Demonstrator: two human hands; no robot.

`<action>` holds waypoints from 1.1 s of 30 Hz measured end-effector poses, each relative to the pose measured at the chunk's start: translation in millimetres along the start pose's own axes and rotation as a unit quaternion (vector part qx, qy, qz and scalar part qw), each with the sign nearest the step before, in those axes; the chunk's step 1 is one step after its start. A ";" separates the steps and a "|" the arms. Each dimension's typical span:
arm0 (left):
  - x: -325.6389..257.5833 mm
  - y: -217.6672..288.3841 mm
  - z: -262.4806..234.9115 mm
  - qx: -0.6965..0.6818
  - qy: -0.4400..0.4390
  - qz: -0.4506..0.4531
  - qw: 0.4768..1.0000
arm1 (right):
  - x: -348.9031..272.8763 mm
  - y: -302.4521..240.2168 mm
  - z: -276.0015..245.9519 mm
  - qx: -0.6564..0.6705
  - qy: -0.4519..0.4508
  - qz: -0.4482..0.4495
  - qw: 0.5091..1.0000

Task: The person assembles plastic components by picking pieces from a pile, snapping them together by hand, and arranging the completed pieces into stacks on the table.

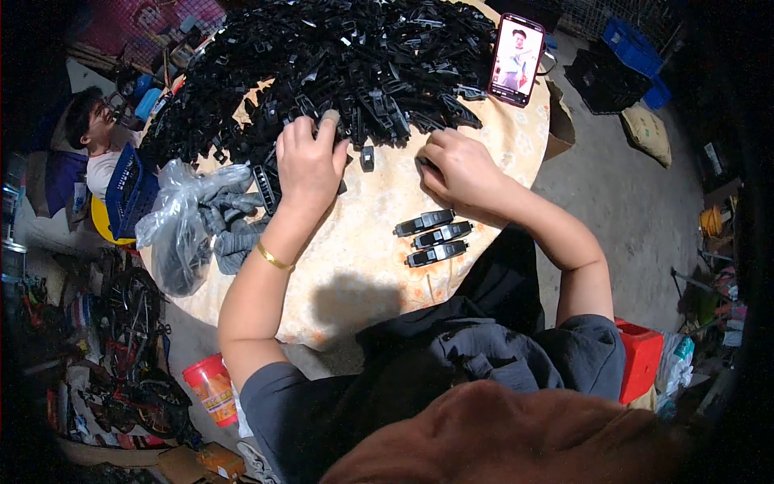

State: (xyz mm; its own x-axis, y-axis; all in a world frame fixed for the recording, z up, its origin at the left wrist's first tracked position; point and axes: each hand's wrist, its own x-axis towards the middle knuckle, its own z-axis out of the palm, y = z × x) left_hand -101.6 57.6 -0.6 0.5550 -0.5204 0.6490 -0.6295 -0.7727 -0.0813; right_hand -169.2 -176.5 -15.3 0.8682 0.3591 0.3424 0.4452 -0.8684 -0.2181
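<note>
My left hand [310, 165] rests at the near edge of a big heap of black plastic parts [347, 60], its fingers curled downward and a pale cover on one fingertip. What lies under those fingers is hidden. To the right, my right hand [466, 171] is closed, with a bit of a small black plastic part showing at its fingertips. Between the hands lies a single black part [368, 158]. Three long black assembled pieces [436, 235] lie side by side on the table, nearer me than the right hand.
A clear plastic bag [179, 230] and grey gloves [239, 234] lie left of my forearm on the patterned tablecloth [339, 278]. At the far right edge stands a lit phone [516, 60]. A red bucket [211, 389] is below left; another person [105, 141] is beyond the table.
</note>
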 end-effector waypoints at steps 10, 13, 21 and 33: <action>3.4 -8.5 -2.1 -0.023 0.053 -0.070 0.996 | -24.4 -2.4 -10.0 0.270 0.057 -0.021 0.961; 6.1 -1.9 -11.3 -0.138 0.122 -0.069 0.981 | -31.8 5.4 -12.0 0.319 0.036 0.001 0.947; -13.5 41.3 -10.9 -0.439 -0.217 -0.122 0.864 | -47.3 18.8 -18.2 0.191 0.018 0.007 0.981; -0.4 26.0 -32.4 -0.028 -0.098 -0.056 0.993 | -53.7 15.2 -10.2 0.201 0.044 0.029 0.978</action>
State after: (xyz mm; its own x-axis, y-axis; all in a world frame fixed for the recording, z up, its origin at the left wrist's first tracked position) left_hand -135.8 49.4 21.6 0.7151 -0.4968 0.4917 -0.5837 -0.8114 0.0290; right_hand -211.3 -212.5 -27.7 0.8801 0.2676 0.3922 0.4618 -0.6748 -0.5757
